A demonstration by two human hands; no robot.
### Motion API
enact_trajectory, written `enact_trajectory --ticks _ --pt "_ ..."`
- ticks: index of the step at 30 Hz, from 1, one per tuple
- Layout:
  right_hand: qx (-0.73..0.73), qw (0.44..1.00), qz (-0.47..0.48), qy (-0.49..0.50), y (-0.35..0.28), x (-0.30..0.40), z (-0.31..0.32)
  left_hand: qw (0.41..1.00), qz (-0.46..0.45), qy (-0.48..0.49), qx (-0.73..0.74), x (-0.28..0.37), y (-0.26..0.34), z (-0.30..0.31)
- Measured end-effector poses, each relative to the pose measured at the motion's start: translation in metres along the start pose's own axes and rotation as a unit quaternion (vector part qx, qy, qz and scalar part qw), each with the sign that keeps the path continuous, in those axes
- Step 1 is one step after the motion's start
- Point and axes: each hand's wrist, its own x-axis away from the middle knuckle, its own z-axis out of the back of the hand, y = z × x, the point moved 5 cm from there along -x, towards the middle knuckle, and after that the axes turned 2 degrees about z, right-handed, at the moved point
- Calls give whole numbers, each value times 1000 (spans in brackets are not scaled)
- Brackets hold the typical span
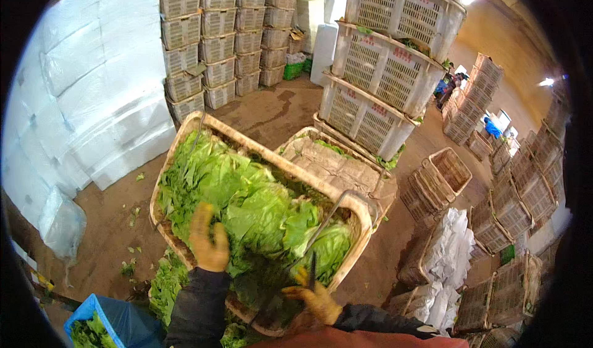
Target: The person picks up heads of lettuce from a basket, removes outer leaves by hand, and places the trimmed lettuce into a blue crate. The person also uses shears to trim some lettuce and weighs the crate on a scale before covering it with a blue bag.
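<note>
A plastic crate (264,151) with a wire handle on each side holds heads of leafy green lettuce (259,213). My left hand (208,241), in a yellow-orange glove, is over the lettuce at the near left side, fingers apart and nothing held. At the near right side of the crate is my right hand (319,299), gloved alike. A dark, narrow tool (312,270), possibly a knife, stands up from its palm, while some of its fingers are spread. More lettuce (171,278) lies below the crate's near left side.
Behind the crate stands another crate covered with brown paper (338,165), beside a tall crate stack (384,74). White wrapped blocks (102,83) are piled left. A blue-rimmed container (95,320) with greens is at lower left. Crates with white sacks (447,250) stand right. People are far off.
</note>
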Motion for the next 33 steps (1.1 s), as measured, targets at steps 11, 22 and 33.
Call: enact_trajectory --ticks 11,22,33 --pt "189 951 -55 -236 64 30 60 822 144 -538 123 -1 141 -150" --pt "44 978 56 198 3 119 172 899 -166 -404 -12 67 163 -70" --pt "303 900 298 94 -51 56 -26 695 403 -92 589 102 5 42"
